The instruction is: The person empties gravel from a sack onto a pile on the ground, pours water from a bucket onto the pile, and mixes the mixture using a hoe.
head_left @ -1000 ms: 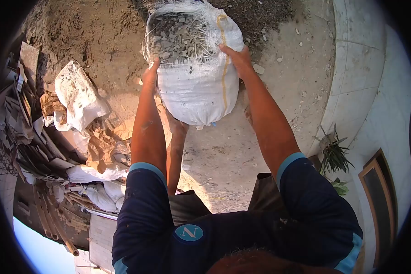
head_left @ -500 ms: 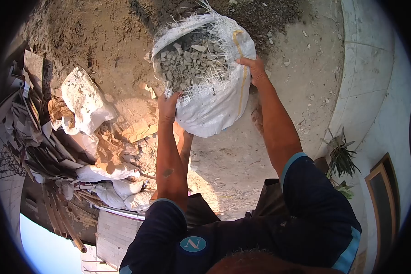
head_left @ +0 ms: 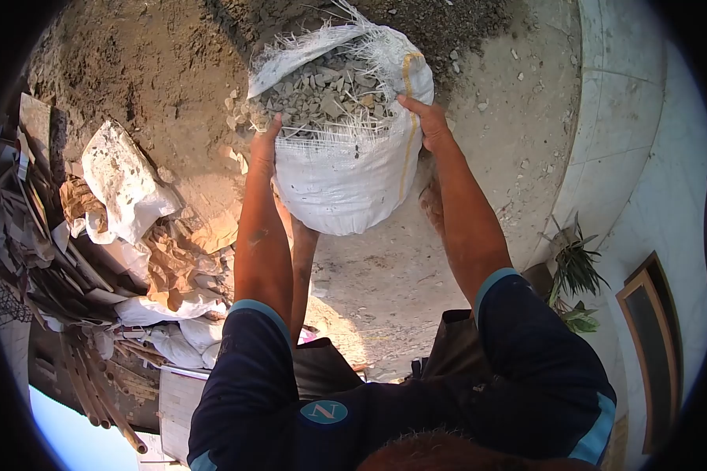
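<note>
A white woven sack point(head_left: 342, 184) with a yellow stripe and a frayed rim is between my two hands. Grey broken stones point(head_left: 322, 94) fill its mouth, which tilts away from me. My left hand point(head_left: 265, 147) grips the left side of the sack, thumb up at the rim. On the right side, my right hand point(head_left: 426, 119) is closed on the sack next to the yellow stripe, the thumb on the outer face. The other fingers of both hands are largely hidden.
Brown soil point(head_left: 141, 71) lies ahead on the left. A dirty white sack point(head_left: 122, 177), crumpled brown paper point(head_left: 169, 263) and stacked boards point(head_left: 27, 212) are at the left. Bamboo poles point(head_left: 94, 385) lie lower left. A potted plant point(head_left: 577, 267) stands by the right wall.
The sack has tipped further forward, and its stones have shifted toward the far left rim. Some stones now show beyond that rim. My left hand has moved left and up along the side.
</note>
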Available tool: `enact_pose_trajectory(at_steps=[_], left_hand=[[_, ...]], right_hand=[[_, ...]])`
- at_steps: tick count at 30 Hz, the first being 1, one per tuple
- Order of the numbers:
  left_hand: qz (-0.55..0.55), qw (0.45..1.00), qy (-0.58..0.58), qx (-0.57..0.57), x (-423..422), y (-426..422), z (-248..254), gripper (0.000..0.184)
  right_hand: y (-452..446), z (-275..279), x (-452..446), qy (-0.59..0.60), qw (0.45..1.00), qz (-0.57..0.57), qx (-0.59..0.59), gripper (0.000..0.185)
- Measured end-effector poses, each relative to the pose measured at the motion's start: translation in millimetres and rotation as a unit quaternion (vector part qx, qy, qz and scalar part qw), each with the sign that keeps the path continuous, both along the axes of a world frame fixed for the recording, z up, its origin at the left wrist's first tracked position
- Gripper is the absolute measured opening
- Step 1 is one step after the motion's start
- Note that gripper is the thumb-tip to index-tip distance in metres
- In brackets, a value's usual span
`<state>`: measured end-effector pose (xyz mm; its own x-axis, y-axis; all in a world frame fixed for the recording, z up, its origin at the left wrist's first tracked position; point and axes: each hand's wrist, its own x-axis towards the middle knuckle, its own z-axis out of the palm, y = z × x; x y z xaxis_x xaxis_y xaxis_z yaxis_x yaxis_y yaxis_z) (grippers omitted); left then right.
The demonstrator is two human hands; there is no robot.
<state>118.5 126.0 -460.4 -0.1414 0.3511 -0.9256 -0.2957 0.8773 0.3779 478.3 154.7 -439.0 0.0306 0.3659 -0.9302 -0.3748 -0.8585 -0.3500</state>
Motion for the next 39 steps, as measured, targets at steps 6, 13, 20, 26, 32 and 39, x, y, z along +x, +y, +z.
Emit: enact_pose_trajectory(at_steps=[6, 13, 20, 26, 32, 39], left_hand=[[-0.038, 0.998, -0.025, 0.031, 21, -11, 37, 0.05], [0.026, 0.992, -0.02, 0.124, 70, -38, 111, 0.026], [-0.004, 0.992, -0.044, 0.119, 92, -42, 186, 0.027], [-0.057, 0.989, -0.024, 0.134, 95, 12, 103, 0.033], [-0.032, 0.996, -0.057, 0.067, 52, 48, 48, 0.038], [-0.145, 0.986, -0.072, 0.033, 36, 99, 11, 0.069]], right_hand=[[-6, -7, 4, 0.03, 0.999, -0.03, -0.015, 0.057], [-36, 14, 15, 0.056, 0.997, -0.049, -0.018, 0.055], [-69, 93, 23, 0.006, 0.989, -0.136, 0.057, 0.055], [-58, 21, 38, 0.011, 0.989, -0.148, -0.004, 0.061], [-31, 16, 67, 0.044, 0.991, -0.123, 0.019, 0.081], [-9, -5, 78, 0.032, 0.986, -0.153, 0.056, 0.081]])
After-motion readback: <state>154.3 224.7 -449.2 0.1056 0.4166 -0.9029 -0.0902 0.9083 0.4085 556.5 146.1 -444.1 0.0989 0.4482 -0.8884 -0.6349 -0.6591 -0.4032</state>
